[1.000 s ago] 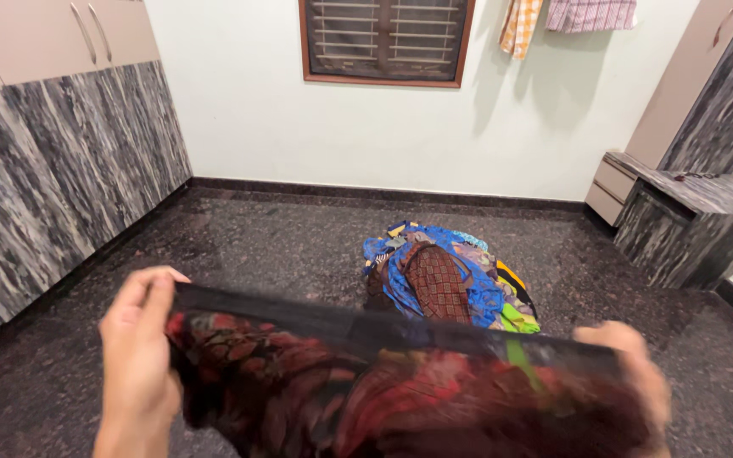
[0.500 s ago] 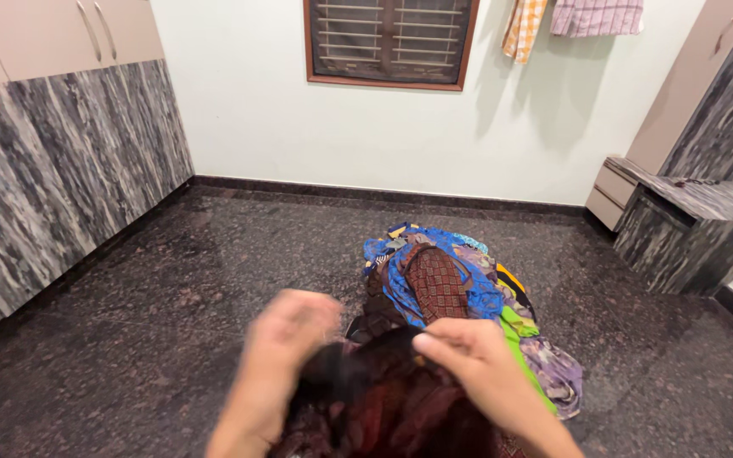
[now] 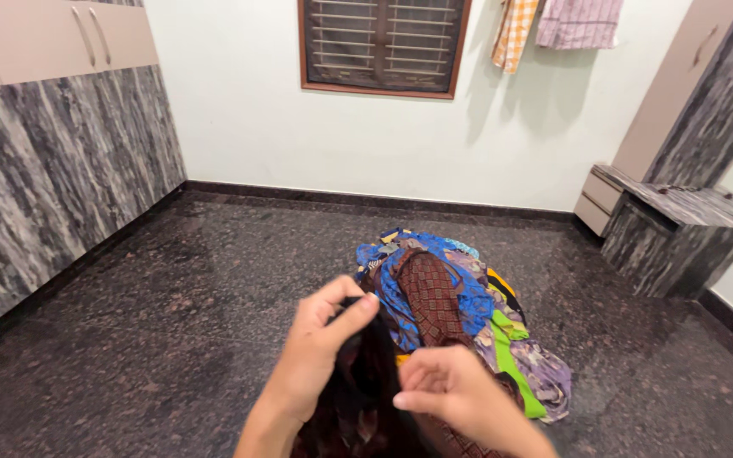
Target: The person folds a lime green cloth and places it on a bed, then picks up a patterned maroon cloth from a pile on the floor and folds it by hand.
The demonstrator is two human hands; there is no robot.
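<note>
My left hand pinches the top edge of a dark, red-patterned cloth that hangs folded in front of me. Just to its right and lower, my right hand grips the same cloth, fingers curled on it. Behind the hands, a pile of clothes lies on the floor: blue, maroon-checked, bright green and purple pieces heaped together.
A dark speckled stone floor fills the room. Marble-patterned cupboards line the left wall. A low stone-topped unit stands at the right. A barred window and hanging towels are on the far wall.
A second ago the cloth was stretched wide between my hands. The hands came together in the middle, folding it, and now hold it bunched and hanging.
</note>
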